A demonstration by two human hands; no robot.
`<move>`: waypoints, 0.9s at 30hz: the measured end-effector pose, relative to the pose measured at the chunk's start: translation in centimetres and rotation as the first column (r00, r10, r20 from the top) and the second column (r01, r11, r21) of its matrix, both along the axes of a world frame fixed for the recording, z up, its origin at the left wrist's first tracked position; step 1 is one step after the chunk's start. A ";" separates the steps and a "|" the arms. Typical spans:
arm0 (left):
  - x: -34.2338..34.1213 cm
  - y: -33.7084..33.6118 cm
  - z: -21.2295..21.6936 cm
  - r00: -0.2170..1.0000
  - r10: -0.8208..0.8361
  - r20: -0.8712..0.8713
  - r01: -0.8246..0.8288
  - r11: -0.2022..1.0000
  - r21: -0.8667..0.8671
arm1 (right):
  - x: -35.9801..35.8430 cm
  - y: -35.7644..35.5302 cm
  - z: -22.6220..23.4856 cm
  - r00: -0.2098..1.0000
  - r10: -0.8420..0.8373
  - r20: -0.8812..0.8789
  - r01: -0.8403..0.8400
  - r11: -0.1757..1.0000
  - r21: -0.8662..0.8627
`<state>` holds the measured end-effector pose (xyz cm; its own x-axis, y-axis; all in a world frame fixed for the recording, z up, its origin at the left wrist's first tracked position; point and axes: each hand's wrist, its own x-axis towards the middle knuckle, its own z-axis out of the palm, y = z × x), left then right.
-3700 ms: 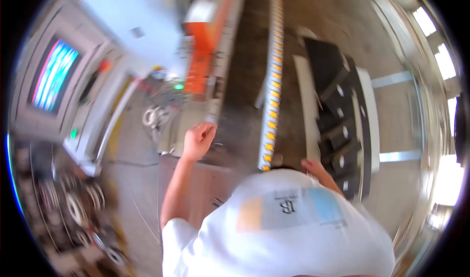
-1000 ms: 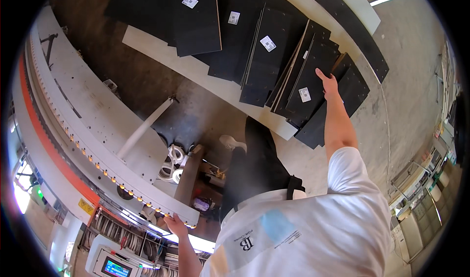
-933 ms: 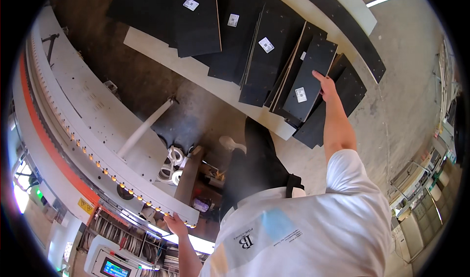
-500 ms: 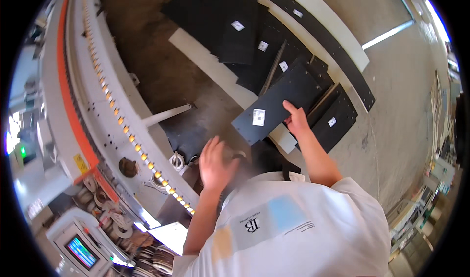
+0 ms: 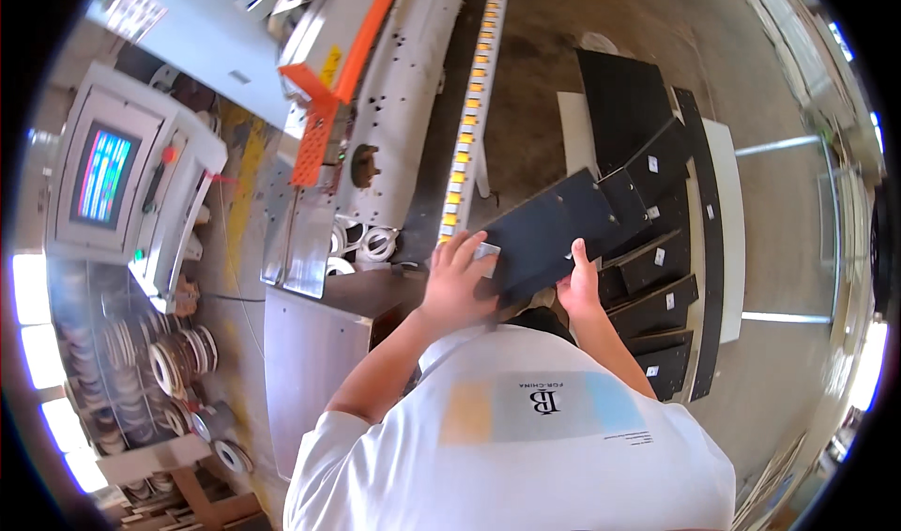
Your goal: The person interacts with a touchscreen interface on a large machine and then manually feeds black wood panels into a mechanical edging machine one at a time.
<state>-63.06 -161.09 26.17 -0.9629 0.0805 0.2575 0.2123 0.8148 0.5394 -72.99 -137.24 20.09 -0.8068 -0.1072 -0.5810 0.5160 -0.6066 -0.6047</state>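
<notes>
Two hands carry one flat black rectangular panel at chest height: the left hand is clasped over its near corner, the right hand grasping its lower edge. By the look of it, it is lifted but not yet fed to the long edge-banding machine. More black panels lie stacked on the white pallet.

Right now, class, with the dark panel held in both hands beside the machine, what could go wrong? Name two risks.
1. The black panel is gripped only at its near edge by the left hand and right hand; its far end could swing into the leaning stack of panels and likely topple them.
2. The left hand is close to the machine's roller track; fingers might get pinched.
</notes>
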 end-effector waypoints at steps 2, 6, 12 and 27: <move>2.5 -3.8 -0.9 0.988 0.136 -0.070 -0.133 0.990 0.036 | -0.4 -1.1 -0.4 0.994 0.096 0.058 -0.103 0.987 0.120; 6.3 -12.0 -4.1 0.905 0.420 -0.074 -0.424 0.904 -0.057 | -1.2 -1.4 -2.1 1.000 0.021 0.021 -0.024 0.987 0.157; 9.5 -22.8 -9.7 0.700 0.711 -0.071 -0.714 0.698 -0.057 | 0.2 -2.7 1.0 0.997 0.010 0.073 -0.021 0.988 0.154; -0.4 -30.4 -15.2 0.631 0.774 -0.051 -0.731 0.570 -0.375 | 3.6 0.6 0.6 0.988 -0.138 0.065 0.117 0.961 0.251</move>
<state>-63.50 -191.48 11.00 -0.7335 -0.6290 0.2575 -0.6023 0.7771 0.1826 -69.42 -136.63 20.71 -0.7535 0.1477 -0.6407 0.4978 -0.5084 -0.7027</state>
